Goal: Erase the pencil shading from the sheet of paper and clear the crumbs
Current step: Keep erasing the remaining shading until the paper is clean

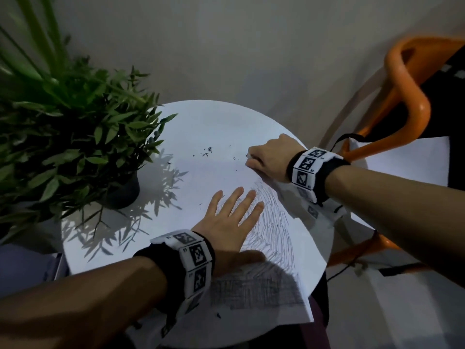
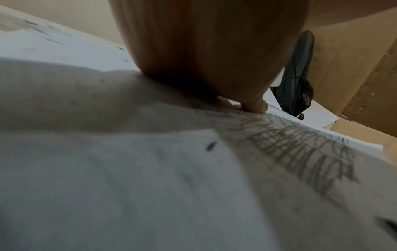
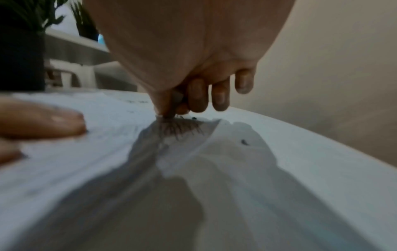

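Observation:
A white sheet of paper (image 1: 206, 177) lies on the round white table (image 1: 100, 238), with grey pencil shading (image 1: 271, 238) across its near right part. My left hand (image 1: 231, 217) lies flat on the sheet with fingers spread, and its thumb (image 2: 255, 105) presses on the shading. My right hand (image 1: 266, 157) is at the sheet's far right corner, fingers curled, pinching a small eraser (image 3: 174, 101) whose tip meets the paper. Dark eraser crumbs (image 1: 207, 151) are scattered over the far part of the sheet, and one lies near the front edge (image 1: 218, 315).
A potted plant (image 1: 75, 147) in a dark pot stands on the table's left side, its leaves reaching over the sheet. An orange chair (image 1: 407, 102) stands to the right, with white paper (image 1: 402, 157) on it.

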Demonstrator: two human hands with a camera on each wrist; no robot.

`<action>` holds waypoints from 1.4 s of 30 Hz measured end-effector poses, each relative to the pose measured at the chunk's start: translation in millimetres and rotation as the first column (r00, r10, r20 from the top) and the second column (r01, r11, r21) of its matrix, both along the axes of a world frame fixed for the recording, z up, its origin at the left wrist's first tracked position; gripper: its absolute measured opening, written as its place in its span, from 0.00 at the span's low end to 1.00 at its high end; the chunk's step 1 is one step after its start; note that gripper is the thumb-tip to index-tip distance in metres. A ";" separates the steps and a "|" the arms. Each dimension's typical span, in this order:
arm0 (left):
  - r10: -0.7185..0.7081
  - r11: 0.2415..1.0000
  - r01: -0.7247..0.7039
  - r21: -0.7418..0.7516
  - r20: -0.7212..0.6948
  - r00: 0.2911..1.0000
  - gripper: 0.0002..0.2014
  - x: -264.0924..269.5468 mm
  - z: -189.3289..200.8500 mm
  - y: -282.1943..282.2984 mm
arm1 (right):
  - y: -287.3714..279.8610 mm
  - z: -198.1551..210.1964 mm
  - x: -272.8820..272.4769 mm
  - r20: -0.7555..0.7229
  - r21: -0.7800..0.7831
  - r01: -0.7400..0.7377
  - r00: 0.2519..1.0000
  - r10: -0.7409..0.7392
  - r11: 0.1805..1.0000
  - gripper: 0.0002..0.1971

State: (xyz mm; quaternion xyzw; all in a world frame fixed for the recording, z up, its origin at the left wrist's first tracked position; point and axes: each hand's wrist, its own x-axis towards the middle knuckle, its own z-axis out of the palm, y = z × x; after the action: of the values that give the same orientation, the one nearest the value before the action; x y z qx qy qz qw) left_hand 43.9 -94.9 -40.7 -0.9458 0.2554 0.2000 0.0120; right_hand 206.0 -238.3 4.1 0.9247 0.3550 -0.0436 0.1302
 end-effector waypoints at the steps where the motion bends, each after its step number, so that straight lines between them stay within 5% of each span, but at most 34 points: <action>1: 0.006 1.000 -0.006 -0.002 0.001 1.000 0.51 -0.6 -1.2 0.4 | -0.2 1.6 0.9 -0.010 0.008 0.010 1.000 -0.010 1.000 0.17; 5: -0.017 0.998 0.020 -0.064 0.057 0.998 0.56 0.3 -4.4 3.0 | -9.8 -8.5 -17.6 -0.210 0.142 0.033 0.978 -0.002 0.989 0.19; 10: -0.014 0.999 0.013 -0.041 -0.017 1.000 0.57 -0.1 -3.1 1.6 | -19.2 -0.3 7.3 -0.006 0.003 0.056 0.998 -0.056 0.998 0.18; 14: 0.007 0.999 -0.007 -0.039 -0.009 1.000 0.52 -2.4 -2.9 1.2 | -15.8 -6.1 -11.5 -0.182 0.120 0.052 0.983 -0.029 0.991 0.18; 19: 0.019 1.000 -0.019 -0.021 -0.016 1.000 0.48 -1.4 -0.7 0.9 | -17.2 1.1 2.7 -0.038 -0.008 0.064 0.997 -0.064 0.998 0.18; 24: 0.014 1.000 -0.014 -0.023 -0.015 1.000 0.51 -2.1 0.4 1.1 | -17.8 -9.4 -21.6 -0.174 0.118 0.102 0.981 -0.081 0.988 0.17; 26: 0.003 1.000 -0.003 -0.010 -0.022 1.000 0.51 -0.5 0.0 1.0 | -25.1 -7.7 -17.9 -0.106 0.103 0.082 0.992 -0.072 0.991 0.17; 29: 0.005 1.000 -0.005 0.003 -0.024 1.000 0.48 -1.5 0.3 0.7 | -37.0 4.9 3.2 -0.056 -0.007 0.212 0.976 -0.213 0.977 0.14; 31: 0.005 1.000 -0.004 0.009 -0.026 1.000 0.47 -2.0 1.4 0.1 | -43.5 0.3 6.6 -0.138 0.094 0.276 0.955 -0.262 0.956 0.16; 34: 0.007 1.000 -0.007 0.007 -0.018 1.000 0.47 -1.0 2.0 -0.1 | -50.7 -2.9 -13.5 -0.354 0.432 0.416 0.894 -0.275 0.800 0.18; 37: 0.006 1.000 -0.005 0.025 -0.045 0.999 0.46 -2.0 3.5 -0.6 | -54.0 -4.7 -47.8 -0.540 0.635 0.556 0.816 -0.206 0.537 0.19; 40: 0.015 0.999 -0.014 0.030 -0.065 0.998 0.49 -2.1 6.7 -2.1 | -50.4 -25.1 -84.6 -0.785 0.614 0.778 0.620 -0.001 0.129 0.13; 42: 0.019 1.000 -0.017 0.020 -0.078 0.997 0.49 -0.8 6.6 -1.3 | -49.5 -37.6 -93.9 -0.788 0.613 0.789 0.614 0.046 -0.031 0.10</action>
State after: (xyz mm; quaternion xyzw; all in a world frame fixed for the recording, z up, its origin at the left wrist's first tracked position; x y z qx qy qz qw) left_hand 43.1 -96.2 -34.1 -0.9394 0.2452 0.2395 0.0094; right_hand 112.1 -287.8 -33.5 0.7491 0.0114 -0.1308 -0.6493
